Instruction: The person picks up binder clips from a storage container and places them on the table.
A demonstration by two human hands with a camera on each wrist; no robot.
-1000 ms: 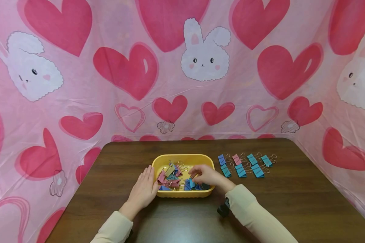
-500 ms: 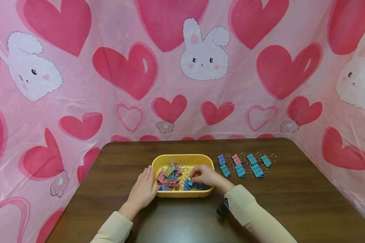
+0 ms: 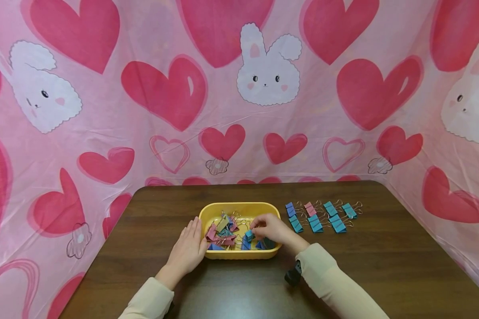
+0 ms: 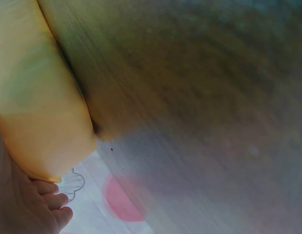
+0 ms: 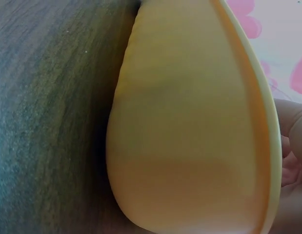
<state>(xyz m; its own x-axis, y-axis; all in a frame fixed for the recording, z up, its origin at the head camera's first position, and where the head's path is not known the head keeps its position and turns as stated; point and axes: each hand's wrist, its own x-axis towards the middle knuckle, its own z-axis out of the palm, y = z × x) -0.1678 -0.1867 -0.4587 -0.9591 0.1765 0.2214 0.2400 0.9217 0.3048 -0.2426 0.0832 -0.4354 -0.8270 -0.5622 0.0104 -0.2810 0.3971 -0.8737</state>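
Note:
A yellow bin (image 3: pixel 243 255) holds a jumble of binder clips in pink, blue, teal and yellow. My right hand (image 3: pixel 270 228) reaches in over the bin's right side and pinches a small teal binder clip (image 3: pixel 249 235) between thumb and fingers, just above a blue binder clip (image 3: pixel 245 244). Flat along the bin's left rim lies my left hand (image 3: pixel 189 246), fingers straight. The left wrist view has that hand (image 4: pixel 38 209) against the bin's outer wall (image 4: pixel 43 107). In the right wrist view the bin's wall (image 5: pixel 190 122) partly hides my right hand (image 5: pixel 292 146).
Right of the bin, several binder clips lie in two rows on the brown wooden table (image 3: pixel 239 283): teal ones (image 3: pixel 338 224), a pink one (image 3: pixel 310 209) and a blue-violet one (image 3: pixel 290 209). A pink heart-and-rabbit curtain (image 3: pixel 223 110) surrounds the table's back and sides.
My right hand's fingers have closed on the teal binder clip and raised it slightly above the other clips. My left hand stays at the bin's left rim.

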